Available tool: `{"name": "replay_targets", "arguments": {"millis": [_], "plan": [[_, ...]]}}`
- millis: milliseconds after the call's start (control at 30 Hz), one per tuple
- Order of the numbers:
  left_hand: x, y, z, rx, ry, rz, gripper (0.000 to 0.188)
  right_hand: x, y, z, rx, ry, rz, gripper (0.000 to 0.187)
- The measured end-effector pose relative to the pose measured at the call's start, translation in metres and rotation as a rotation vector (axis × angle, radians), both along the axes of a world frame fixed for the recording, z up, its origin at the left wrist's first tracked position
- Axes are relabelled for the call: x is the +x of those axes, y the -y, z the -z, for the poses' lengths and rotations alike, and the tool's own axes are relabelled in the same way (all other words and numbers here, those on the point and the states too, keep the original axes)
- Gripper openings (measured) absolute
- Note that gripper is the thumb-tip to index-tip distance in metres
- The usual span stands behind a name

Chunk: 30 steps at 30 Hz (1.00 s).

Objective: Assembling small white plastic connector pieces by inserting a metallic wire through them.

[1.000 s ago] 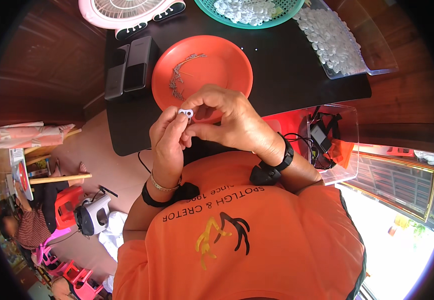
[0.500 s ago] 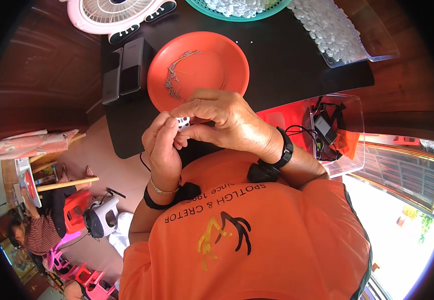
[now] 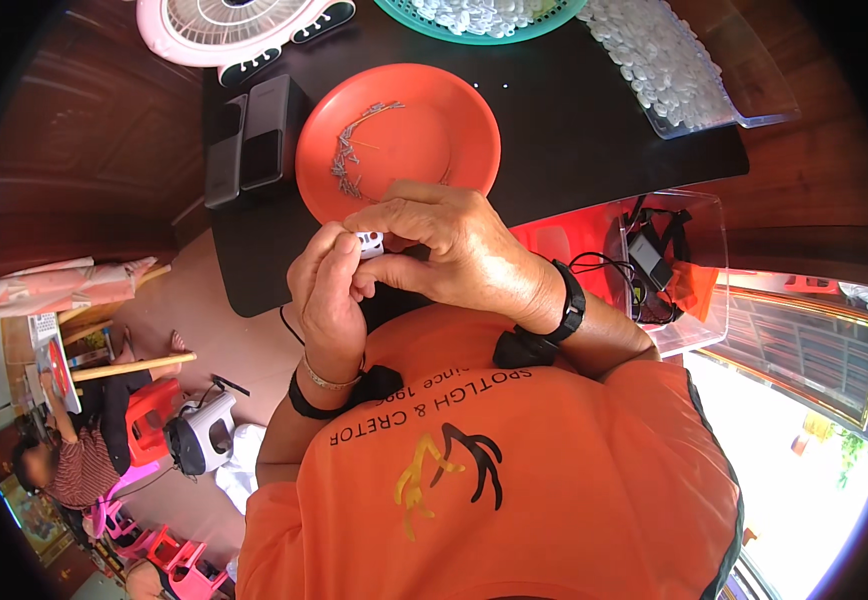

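A small white plastic piece with dark holes (image 3: 370,243) is pinched between my two hands, just off the near rim of an orange bowl. My left hand (image 3: 329,280) grips its left side with thumb and fingers. From the right, my right hand (image 3: 444,240) closes on the same piece, its thumb underneath and its fingers curled over the top. My fingers cover much of the piece. In the orange bowl (image 3: 464,130) lie several small grey metal screws or pins (image 3: 344,165), spread along the left side.
On the dark table (image 3: 574,150) stand grey boxy devices (image 3: 264,140), a pink fan (image 3: 224,30), a green basket (image 3: 499,35) and a clear tray (image 3: 739,118), both with white plastic pieces. A clear bin (image 3: 699,325) holds cables. At left, a person (image 3: 84,465) sits near red stools (image 3: 149,425).
The white piece has tilted slightly between my fingers, so its holes show differently. Both hands keep their grip in nearly the same place.
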<state>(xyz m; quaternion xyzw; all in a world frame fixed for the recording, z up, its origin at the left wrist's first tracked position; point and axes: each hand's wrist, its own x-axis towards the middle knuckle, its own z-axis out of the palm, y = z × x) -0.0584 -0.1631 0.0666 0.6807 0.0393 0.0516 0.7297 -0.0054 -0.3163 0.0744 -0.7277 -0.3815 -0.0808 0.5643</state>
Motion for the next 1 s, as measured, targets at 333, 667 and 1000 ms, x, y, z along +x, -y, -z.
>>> {"name": "replay_targets", "arguments": {"millis": [333,667,1000], "plan": [[-0.002,-0.003,0.003,-0.011,0.034,0.013,0.023,-0.004,-0.003,0.004,-0.048,0.054,0.032,0.029],[-0.003,0.002,0.002,-0.031,0.066,-0.009,0.024,-0.005,-0.004,0.004,-0.053,0.102,0.027,0.024],[0.0,-0.006,-0.004,-0.003,0.154,-0.026,0.026,0.002,0.018,-0.017,0.005,0.088,0.08,0.025]]}}
